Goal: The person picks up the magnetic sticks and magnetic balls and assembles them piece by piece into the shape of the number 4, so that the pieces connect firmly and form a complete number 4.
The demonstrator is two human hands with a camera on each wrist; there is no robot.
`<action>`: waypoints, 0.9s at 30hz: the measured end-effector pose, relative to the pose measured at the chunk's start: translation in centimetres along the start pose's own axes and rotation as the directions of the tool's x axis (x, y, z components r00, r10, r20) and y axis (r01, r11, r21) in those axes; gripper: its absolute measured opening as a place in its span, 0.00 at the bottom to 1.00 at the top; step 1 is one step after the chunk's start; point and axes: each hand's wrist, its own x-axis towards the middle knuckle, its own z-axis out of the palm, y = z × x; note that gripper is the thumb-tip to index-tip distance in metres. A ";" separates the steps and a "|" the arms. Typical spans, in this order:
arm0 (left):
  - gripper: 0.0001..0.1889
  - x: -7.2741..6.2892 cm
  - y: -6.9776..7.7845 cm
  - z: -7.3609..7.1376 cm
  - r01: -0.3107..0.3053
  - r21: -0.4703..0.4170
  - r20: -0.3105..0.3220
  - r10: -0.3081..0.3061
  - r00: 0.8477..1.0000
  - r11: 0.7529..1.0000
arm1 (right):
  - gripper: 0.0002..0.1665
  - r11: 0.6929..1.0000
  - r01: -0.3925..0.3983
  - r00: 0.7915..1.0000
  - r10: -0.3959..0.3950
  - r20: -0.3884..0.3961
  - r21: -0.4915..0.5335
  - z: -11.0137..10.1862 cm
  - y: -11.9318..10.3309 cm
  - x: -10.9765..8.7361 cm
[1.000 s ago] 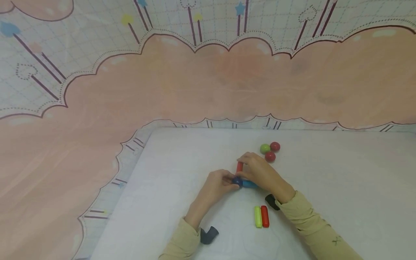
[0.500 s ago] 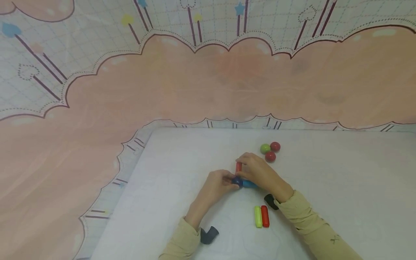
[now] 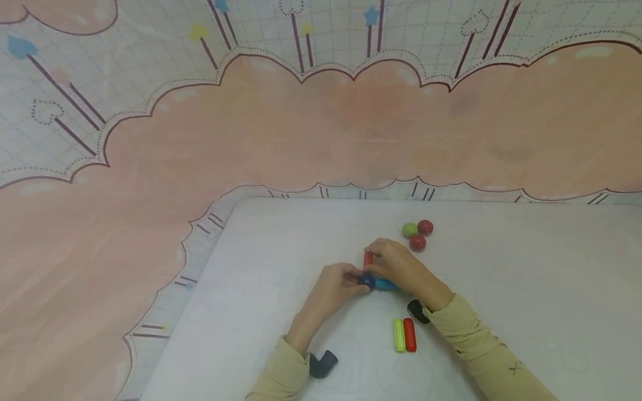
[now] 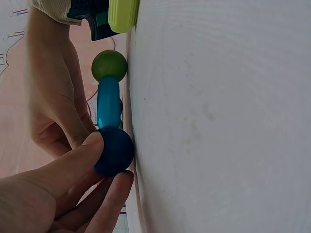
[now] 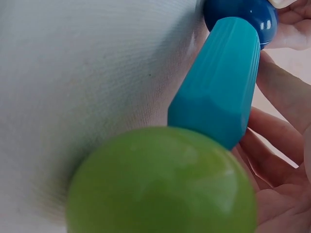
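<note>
My left hand point(image 3: 333, 287) pinches a dark blue ball point(image 4: 115, 151) between thumb and fingers, low over the white table. A light blue ridged rod point(image 5: 216, 80) runs from that ball to a green ball point(image 4: 109, 65) at its other end; in the head view the right hand hides the green one. My right hand point(image 3: 401, 271) holds a short red rod point(image 3: 368, 260) between fingers and thumb. The red rod points away from me, its near end right at the blue ball.
On the white table point(image 3: 281, 239), a loose green ball point(image 3: 409, 230) and two red balls point(image 3: 418, 242) sit together behind the right hand. Nearer me, a lime rod point(image 3: 398, 335) and another red rod point(image 3: 409, 335) lie side by side. Dark curved pieces point(image 3: 323, 363) show beside both cuffs.
Both hands keep their hold on the blue ball and the red rod. The red rod and right hand have shifted very slightly left; the whole view has tipped a little.
</note>
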 end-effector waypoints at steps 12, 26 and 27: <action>0.16 0.0 -0.1 0.3 0.000 -0.002 0.005 0.000 1.000 1.000 | 0.18 1.000 0.012 1.000 -0.012 -0.011 0.014 0.2 0.2 -0.2; 0.15 -0.1 0.1 0.1 -0.014 -0.014 -0.010 0.014 1.000 1.000 | 0.17 1.000 0.010 1.000 -0.010 0.012 0.025 -0.1 0.0 -0.3; 0.15 -0.2 0.1 0.0 -0.014 -0.015 -0.012 0.014 1.000 1.000 | 0.16 1.000 0.011 1.000 -0.012 0.012 0.028 -0.2 0.0 -0.3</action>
